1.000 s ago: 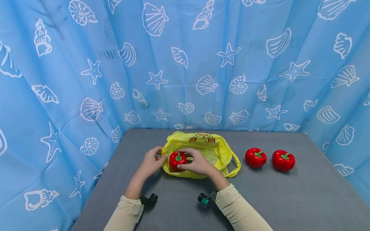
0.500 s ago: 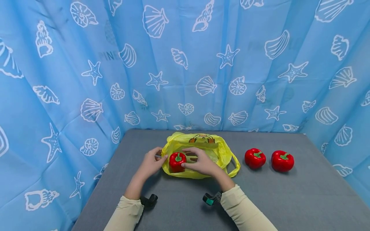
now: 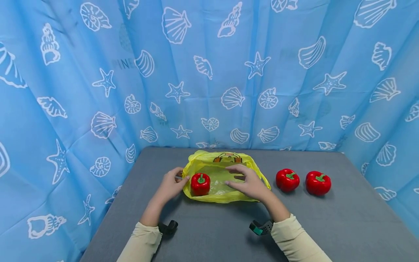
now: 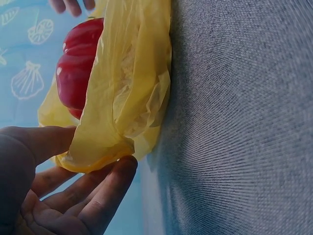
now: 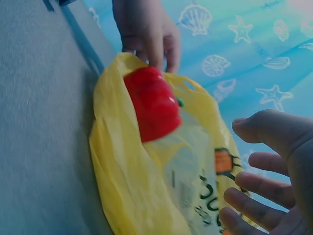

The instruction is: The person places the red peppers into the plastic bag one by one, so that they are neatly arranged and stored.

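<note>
A yellow plastic bag lies on the table with its mouth spread wide. Inside its left end sits a red bell pepper with a green stem, upright. My left hand pinches the bag's left rim between thumb and fingers, as the left wrist view shows at the bag's edge. Over the right part of the bag is my right hand, holding nothing, thumb and fingers spread apart. In the right wrist view those fingers stand apart from the pepper.
Two more red bell peppers, a nearer one and a farther one, sit on the grey table right of the bag. A blue curtain with white shell prints hangs behind the table. Both wrists wear dark straps.
My right hand has let go of the pepper and moved right, away from it, over the bag. The pepper stays in the bag's left end. My left hand keeps its place on the rim.
</note>
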`<state>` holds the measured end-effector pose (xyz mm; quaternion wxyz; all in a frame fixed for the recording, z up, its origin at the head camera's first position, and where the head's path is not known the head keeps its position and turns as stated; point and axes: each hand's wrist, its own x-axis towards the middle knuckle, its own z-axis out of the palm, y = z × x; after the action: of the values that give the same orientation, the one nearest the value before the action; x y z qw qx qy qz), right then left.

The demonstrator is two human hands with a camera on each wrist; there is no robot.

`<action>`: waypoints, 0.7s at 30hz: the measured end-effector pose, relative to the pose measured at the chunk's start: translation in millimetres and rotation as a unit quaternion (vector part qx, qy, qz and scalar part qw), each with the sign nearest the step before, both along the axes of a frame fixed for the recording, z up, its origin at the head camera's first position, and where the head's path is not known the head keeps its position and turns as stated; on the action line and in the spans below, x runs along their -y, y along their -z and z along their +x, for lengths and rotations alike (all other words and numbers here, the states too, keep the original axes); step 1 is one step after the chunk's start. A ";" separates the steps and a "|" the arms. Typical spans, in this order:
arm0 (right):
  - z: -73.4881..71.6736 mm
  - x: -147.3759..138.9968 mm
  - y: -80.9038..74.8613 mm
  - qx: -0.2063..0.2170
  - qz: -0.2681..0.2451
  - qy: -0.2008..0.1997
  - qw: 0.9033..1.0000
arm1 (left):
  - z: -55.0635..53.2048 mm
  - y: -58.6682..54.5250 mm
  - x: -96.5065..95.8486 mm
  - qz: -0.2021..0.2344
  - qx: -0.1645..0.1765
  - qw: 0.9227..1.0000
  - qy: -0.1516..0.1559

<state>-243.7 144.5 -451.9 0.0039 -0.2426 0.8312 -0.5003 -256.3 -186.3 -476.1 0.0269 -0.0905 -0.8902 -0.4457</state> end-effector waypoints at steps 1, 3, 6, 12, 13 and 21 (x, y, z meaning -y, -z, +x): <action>1.3 -4.4 -1.4 -0.006 0.002 0.004 1.000 | -0.1 -0.1 0.0 0.001 0.000 1.000 0.000; 3.4 -13.3 -3.6 -0.013 0.006 0.012 1.000 | 0.2 -0.5 -0.3 0.001 0.000 1.000 -0.003; 6.8 -27.0 -6.6 -0.019 0.014 0.026 0.999 | 0.1 -0.7 -0.8 -0.003 -0.001 1.000 -0.005; 11.6 -54.4 -9.7 -0.032 0.031 0.056 0.997 | -0.5 -0.4 -1.5 -0.008 0.003 1.000 -0.009; 12.3 -58.7 -10.1 -0.032 0.031 0.061 0.997 | -0.5 -0.5 -1.6 -0.008 0.005 1.000 -0.009; 17.6 -89.7 -17.4 -0.050 0.052 0.107 0.992 | 0.3 0.2 -0.3 -0.001 0.003 1.000 -0.001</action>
<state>-226.1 234.3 -434.5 -0.0787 -0.1768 0.8766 -0.4407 -256.0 -186.0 -476.3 0.0242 -0.0880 -0.8910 -0.4447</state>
